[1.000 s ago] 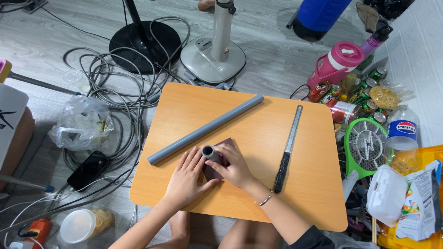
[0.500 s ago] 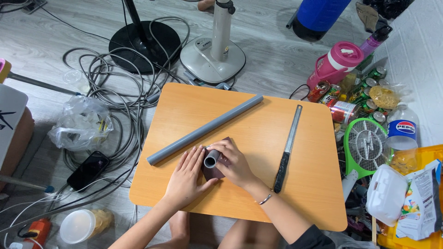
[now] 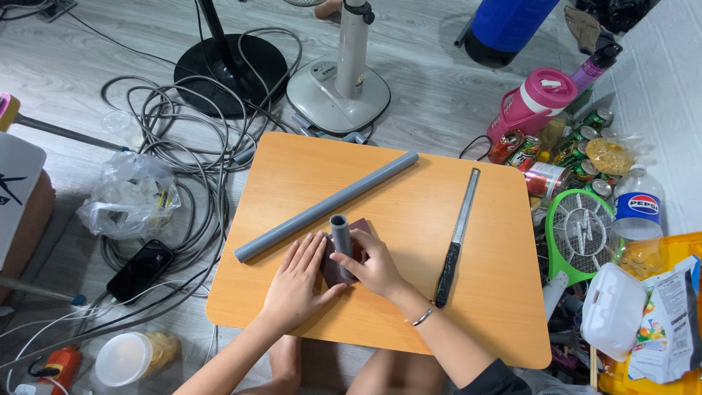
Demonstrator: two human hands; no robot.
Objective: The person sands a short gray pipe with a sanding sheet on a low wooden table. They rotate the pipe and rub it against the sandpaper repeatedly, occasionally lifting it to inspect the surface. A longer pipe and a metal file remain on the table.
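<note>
1. Right hand (image 3: 374,265) closed round a short grey pipe piece (image 3: 341,240), fingers curled on its right flank, open end tilted up toward 12 o'clock.
2. Left hand (image 3: 296,281) laid flat, fingers spread and pressing the near-left part of a dark brown sheet (image 3: 338,265), probably sandpaper; gripping nothing, only pinning.
3. Pipe piece resting on that sheet, at about the middle of the small orange table (image 3: 468,307), touching both hands.
4. Risk, as a judgement: sheet held at one side only, so likely to bunch or skid toward 3 o'clock under a hard rub.
5. Round piece apt to roll out of the curled fingers; left fingertips lying just beside it, so liable to be scraped.
6. Long grey pipe (image 3: 325,206) at 11 o'clock of the hands, lying diagonal and loose, near the knuckles; a wide stroke could knock it rolling toward the table's left edge.
7. Long narrow saw with a black handle (image 3: 457,238) at 3 o'clock, apart from the right wrist; an elbow swing could catch it.
8. Tangled grey cables (image 3: 175,146) and a black phone (image 3: 140,270) on the floor at 9 o'clock, under any fall.
</note>
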